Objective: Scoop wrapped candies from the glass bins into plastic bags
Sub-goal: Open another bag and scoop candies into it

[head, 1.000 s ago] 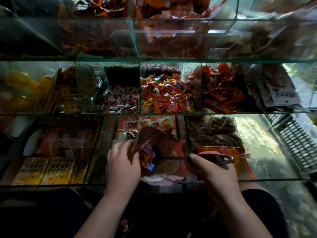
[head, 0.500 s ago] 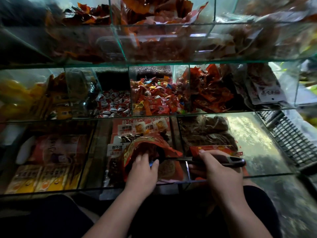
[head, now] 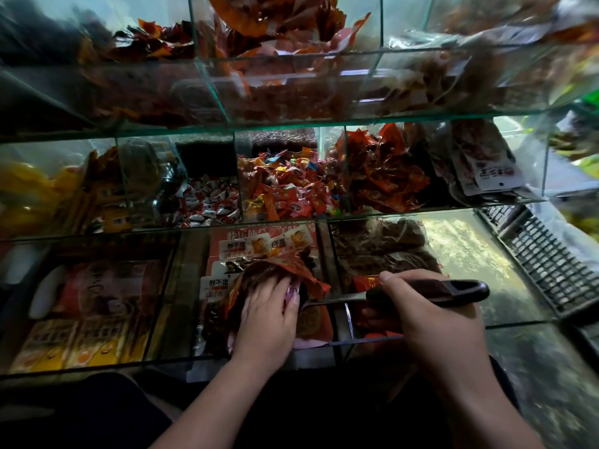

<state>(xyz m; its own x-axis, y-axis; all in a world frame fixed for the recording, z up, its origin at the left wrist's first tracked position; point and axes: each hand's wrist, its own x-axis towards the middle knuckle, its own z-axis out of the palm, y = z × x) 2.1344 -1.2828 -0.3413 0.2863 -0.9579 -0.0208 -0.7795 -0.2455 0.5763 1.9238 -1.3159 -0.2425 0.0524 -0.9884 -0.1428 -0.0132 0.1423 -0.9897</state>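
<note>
Three rows of glass bins [head: 207, 76] rise in steps in front of the person. At the far left of the middle row lie yellow packets [head: 29, 196], blurred. Below them, the front left bin holds flat orange-and-yellow packs [head: 64, 345]. Further right in the middle row is a heap of white-and-red wrapped candies [head: 210, 205]. In the next bin, just beside it behind a glass divider, is a pile of mixed bright candies [head: 285, 189].

Below these, over the front middle bin, sits the plastic bag [head: 285, 265], reddish and crumpled, with its mouth facing right. The left hand [head: 269, 322] lies on top of it, palm down. Its fingers [head: 275, 286] are nearly straight and close together, with the tips buried in the folds at the bag's mouth. Whether they pinch the film or only press on it cannot be told.

The scoop [head: 431, 291] lies level, and its metal neck runs left into the bag. The bowl is hidden, so what it carries cannot be seen. The right hand [head: 431, 319] holds the dark handle, fingers wrapped under it and thumb laid along the top.

Above that hand, the middle row holds red foil packets [head: 385, 176] and then white printed packets [head: 486, 166]. At the far right stands a dark slatted crate [head: 547, 264], apart from the hands.
</note>
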